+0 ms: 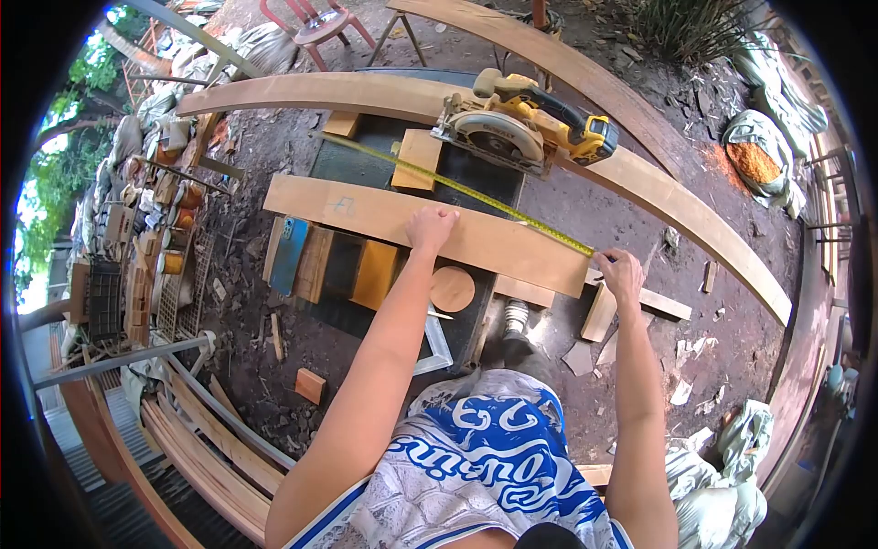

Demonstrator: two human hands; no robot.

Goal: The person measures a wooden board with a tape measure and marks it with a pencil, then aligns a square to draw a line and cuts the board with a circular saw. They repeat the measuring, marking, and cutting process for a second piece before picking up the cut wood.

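Note:
A long flat wooden board [512,247] lies crosswise before me, with a faint pencil mark near its left end. My left hand [432,227] rests on the middle of it, fingers curled closed; what they hold, if anything, is hidden. A yellow tape measure [485,199] stretches out along the board's far side, slanting from the upper left down to the board's right end. There my right hand [620,274] pinches the tape's near end at the corner of the board.
A yellow circular saw [512,128] sits on a longer plank [677,206] beyond the board. Close on the near side are a blue phone [290,249], a wooden disc [452,289] and a grey square frame [437,346]. Wood offcuts [599,313] lie at right, a red chair [322,26] farther back.

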